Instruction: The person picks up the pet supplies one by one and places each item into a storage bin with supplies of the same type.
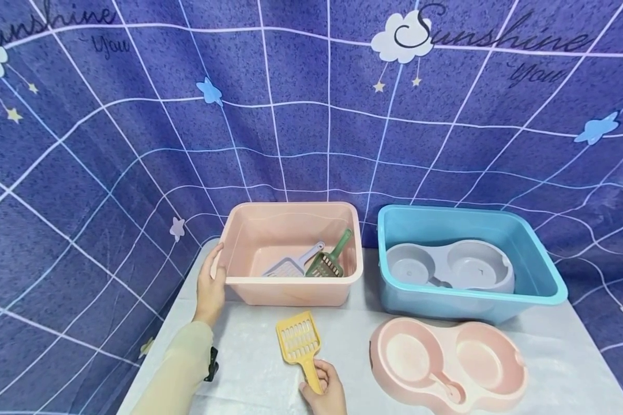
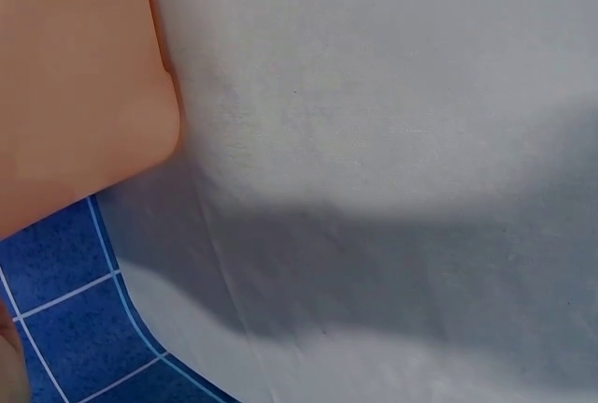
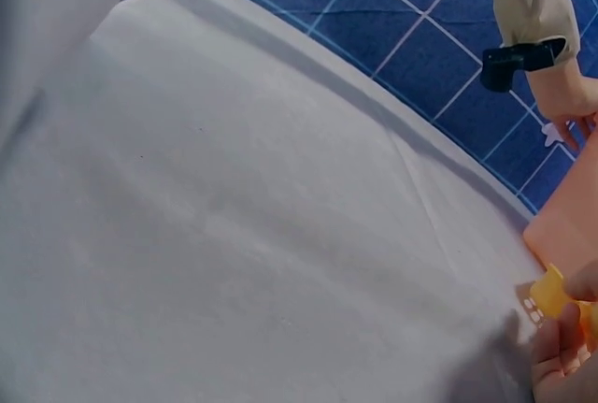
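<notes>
My right hand [image 1: 326, 392] holds a yellow litter scoop [image 1: 298, 340] by its handle, with the slotted head pointing away over the table. In the right wrist view, part of the scoop [image 3: 549, 293] shows at the lower right edge beside the fingers. My left hand [image 1: 210, 288] rests against the left side of a pink litter box [image 1: 293, 293], its fingers extended along the rim. Inside that box lie a lavender scoop [image 1: 286, 267] and a green scoop [image 1: 326, 265], side by side.
Right of the pink box stands a blue litter box [image 1: 462, 302] with a grey double bowl [image 1: 449, 253] in it. A pink double pet bowl [image 1: 446, 397] sits in front. A blue patterned curtain [image 1: 311, 115] hangs behind the white-covered table [image 1: 249, 357].
</notes>
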Demonstrator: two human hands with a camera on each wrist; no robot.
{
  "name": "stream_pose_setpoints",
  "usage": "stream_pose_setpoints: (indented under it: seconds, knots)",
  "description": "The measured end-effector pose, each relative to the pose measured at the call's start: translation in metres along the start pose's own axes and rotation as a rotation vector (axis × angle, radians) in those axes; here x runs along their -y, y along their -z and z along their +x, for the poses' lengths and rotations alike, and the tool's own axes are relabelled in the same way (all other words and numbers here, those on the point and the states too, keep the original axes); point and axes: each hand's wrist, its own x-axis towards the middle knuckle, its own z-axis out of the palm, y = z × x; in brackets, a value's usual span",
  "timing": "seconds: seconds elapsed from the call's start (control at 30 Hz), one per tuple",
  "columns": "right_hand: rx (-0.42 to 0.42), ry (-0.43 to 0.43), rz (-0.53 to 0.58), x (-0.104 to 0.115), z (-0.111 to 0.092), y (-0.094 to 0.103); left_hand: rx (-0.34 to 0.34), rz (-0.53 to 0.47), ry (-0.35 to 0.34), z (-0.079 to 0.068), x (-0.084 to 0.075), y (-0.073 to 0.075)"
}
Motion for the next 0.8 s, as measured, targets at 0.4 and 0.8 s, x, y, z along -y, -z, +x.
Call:
stream_pose_setpoints:
  seconds: [0.4,0.8]
  knots:
    - [-0.088,0.025,-0.060,-0.002,0.001,-0.001,0.024,0.162,-0.011,0.008,-0.002,0.004]
    - [-0.033,-0.001,0.010,0.000,-0.004,0.007,0.002,0.133,-0.024,0.008,-0.006,0.006]
